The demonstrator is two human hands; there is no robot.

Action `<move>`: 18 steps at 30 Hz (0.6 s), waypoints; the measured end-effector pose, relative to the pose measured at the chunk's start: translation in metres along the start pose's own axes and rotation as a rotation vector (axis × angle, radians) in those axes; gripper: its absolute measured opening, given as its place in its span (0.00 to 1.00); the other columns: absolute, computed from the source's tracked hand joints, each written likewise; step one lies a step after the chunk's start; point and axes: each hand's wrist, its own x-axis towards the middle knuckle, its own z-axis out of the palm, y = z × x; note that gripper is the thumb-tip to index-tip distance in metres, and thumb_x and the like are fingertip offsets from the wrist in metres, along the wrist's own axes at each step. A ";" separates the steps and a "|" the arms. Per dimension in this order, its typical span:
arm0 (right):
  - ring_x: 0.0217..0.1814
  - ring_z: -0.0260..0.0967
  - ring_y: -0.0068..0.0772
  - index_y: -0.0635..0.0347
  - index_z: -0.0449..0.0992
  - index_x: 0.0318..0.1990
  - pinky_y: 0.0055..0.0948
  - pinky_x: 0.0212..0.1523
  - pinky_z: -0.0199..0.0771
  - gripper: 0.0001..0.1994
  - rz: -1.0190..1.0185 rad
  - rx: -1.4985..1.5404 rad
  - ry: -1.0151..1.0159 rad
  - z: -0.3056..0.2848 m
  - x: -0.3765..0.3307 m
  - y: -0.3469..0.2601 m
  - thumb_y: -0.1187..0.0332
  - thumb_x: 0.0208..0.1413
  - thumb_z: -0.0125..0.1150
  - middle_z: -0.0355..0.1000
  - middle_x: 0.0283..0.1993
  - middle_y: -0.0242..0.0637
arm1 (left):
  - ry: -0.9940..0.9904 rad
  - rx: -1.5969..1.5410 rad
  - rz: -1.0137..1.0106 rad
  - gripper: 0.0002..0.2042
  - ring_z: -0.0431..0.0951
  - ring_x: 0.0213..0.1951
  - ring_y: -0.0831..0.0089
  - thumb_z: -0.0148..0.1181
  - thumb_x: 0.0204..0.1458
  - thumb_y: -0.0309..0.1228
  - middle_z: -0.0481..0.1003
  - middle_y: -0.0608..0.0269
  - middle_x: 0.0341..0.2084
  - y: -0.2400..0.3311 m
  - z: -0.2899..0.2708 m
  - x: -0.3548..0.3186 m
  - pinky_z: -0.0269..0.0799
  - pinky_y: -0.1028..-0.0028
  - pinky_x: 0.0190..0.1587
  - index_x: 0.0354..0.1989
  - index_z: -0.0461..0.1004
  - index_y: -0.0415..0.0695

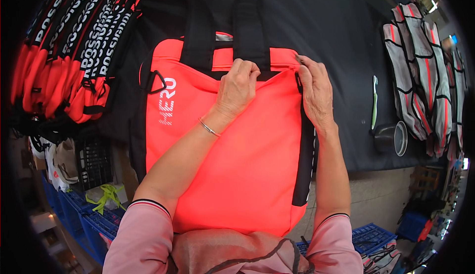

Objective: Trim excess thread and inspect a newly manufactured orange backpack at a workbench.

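A bright red backpack (237, 175) with black side panels and white lettering lies on the black-covered table in front of me, its lower end against my body. Two black straps (249, 22) run from its top toward the far side. My left hand (237, 87) is closed in a pinch on the upper edge of the front panel, near the middle, where the fabric dips around a dark opening. At the top right corner my right hand (316, 93) pinches the edge, with thumb and forefinger together. A black triangular ring (159, 81) hangs at the upper left.
Stacked red and black bags (64, 83) fill the far left of the table (341, 41). To the right stand a dark cup (391, 139), a green-handled toothbrush (374, 101) and grey pieces with red stripes (425, 76). Blue crates (96, 222) sit below the table's left side.
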 end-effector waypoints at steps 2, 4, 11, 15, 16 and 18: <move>0.41 0.67 0.38 0.60 0.73 0.56 0.35 0.45 0.69 0.16 -0.236 -0.261 -0.112 0.001 0.007 -0.016 0.66 0.62 0.60 0.71 0.38 0.38 | 0.013 0.005 -0.014 0.04 0.76 0.24 0.66 0.60 0.53 0.19 0.70 0.58 0.29 -0.001 0.000 0.000 0.72 0.69 0.27 0.33 0.71 0.38; 0.38 0.66 0.39 0.59 0.75 0.51 0.36 0.43 0.68 0.14 -0.312 -0.315 -0.090 0.007 0.015 -0.018 0.65 0.59 0.63 0.70 0.36 0.36 | -0.004 -0.011 -0.034 0.04 0.76 0.25 0.66 0.60 0.53 0.18 0.69 0.58 0.28 -0.001 -0.001 0.001 0.71 0.69 0.27 0.33 0.71 0.38; 0.38 0.64 0.34 0.55 0.74 0.37 0.32 0.40 0.63 0.09 -0.570 -0.633 -0.314 -0.003 0.038 -0.009 0.67 0.52 0.68 0.68 0.34 0.31 | -0.051 -0.111 -0.114 0.03 0.75 0.28 0.56 0.58 0.53 0.21 0.68 0.57 0.29 0.001 -0.004 0.003 0.71 0.61 0.30 0.32 0.69 0.40; 0.38 0.64 0.33 0.56 0.74 0.38 0.32 0.42 0.62 0.10 -0.674 -0.646 -0.407 -0.004 0.046 -0.009 0.67 0.51 0.68 0.68 0.35 0.30 | -0.024 -0.075 -0.085 0.03 0.74 0.24 0.68 0.59 0.52 0.18 0.68 0.59 0.27 -0.001 -0.002 0.003 0.69 0.70 0.27 0.32 0.71 0.38; 0.38 0.64 0.33 0.56 0.74 0.38 0.32 0.42 0.62 0.10 -0.673 -0.647 -0.409 -0.004 0.047 -0.009 0.67 0.51 0.68 0.68 0.35 0.30 | -0.019 -0.080 -0.081 0.03 0.73 0.24 0.68 0.59 0.52 0.18 0.68 0.59 0.26 -0.001 -0.002 0.004 0.69 0.70 0.27 0.31 0.71 0.38; 0.39 0.64 0.33 0.56 0.75 0.37 0.32 0.44 0.62 0.09 -0.663 -0.647 -0.439 -0.004 0.050 -0.008 0.67 0.51 0.68 0.68 0.35 0.30 | -0.016 -0.087 -0.078 0.03 0.73 0.24 0.68 0.59 0.52 0.18 0.68 0.59 0.26 0.000 -0.001 0.006 0.68 0.70 0.27 0.31 0.72 0.38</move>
